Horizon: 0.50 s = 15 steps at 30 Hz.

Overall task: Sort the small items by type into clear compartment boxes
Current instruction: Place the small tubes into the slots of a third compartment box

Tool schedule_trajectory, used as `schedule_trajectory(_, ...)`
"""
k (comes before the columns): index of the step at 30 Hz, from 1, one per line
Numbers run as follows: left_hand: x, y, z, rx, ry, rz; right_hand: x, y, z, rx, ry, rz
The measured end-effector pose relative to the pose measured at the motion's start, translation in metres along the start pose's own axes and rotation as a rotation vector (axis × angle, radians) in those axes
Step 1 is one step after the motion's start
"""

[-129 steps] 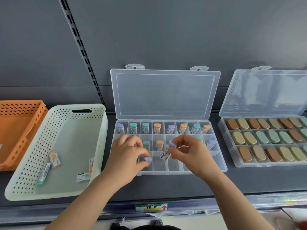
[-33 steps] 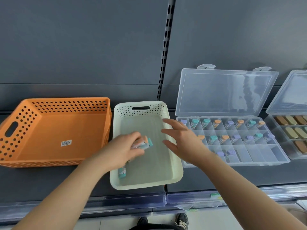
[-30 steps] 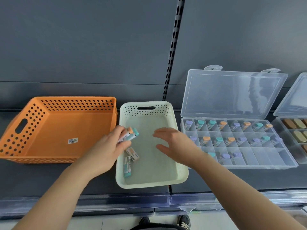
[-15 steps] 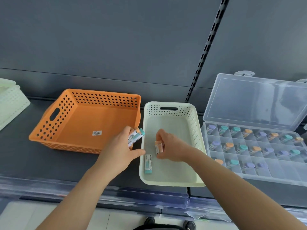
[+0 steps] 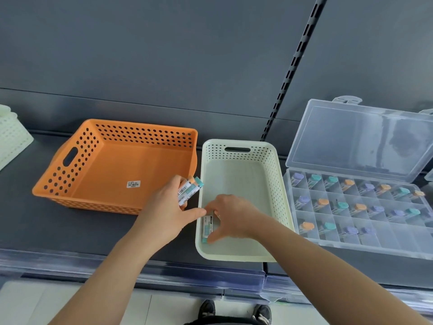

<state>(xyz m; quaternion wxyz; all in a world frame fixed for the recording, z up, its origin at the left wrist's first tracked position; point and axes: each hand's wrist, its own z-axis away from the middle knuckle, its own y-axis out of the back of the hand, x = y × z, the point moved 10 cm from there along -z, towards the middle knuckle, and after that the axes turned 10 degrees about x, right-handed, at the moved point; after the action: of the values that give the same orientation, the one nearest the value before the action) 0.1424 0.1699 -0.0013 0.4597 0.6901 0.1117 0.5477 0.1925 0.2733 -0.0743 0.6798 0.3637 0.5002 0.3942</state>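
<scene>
In the head view, a dark grey shelf is seen with a matt, smooth top and a clear plastic strip along its front edge. An orange basket of perforated plastic is set on it, rectangular with sloping walls and a slot handle; a white barcode sticker is stuck to its floor. Just beside it on the right, a narrower cream basket of the same perforated plastic is placed.

The left hand is held over the gap between the two baskets. Its fingers are curled round a bunch of tubes, short plastic sticks with barcode labels and teal and orange caps.

The right hand is lowered into the near left corner of the cream basket. A single tube, labelled and teal at its end, is lying flat on the basket floor and is pinched lengthwise between the thumb and the bent fingers.

To the right, a clear box of glossy see-through plastic is stood open, its hinged lid leaned back against the wall. Its grid of square compartments is filled with sorted tubes capped in purple, teal and orange.

A second cream basket is cut off at the far left, and a slotted metal rail is fixed to the grey wall.
</scene>
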Motion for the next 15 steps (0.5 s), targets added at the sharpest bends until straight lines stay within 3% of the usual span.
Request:
schedule_trajectory(6, 0.003, 0.003, 0.009, 0.001, 0.05, 0.168, 0.015, 0.007, 0.009, 0.032, -0.134, -0.359)
schedule_trajectory(9, 0.006, 0.002, 0.011, 0.008, 0.098, 0.195, 0.009, -0.001, 0.014, -0.04, -0.147, -0.532)
schedule_trajectory(15, -0.004, -0.008, 0.024, -0.004, 0.155, 0.075, -0.008, -0.011, 0.012, -0.127, 0.016, -0.25)
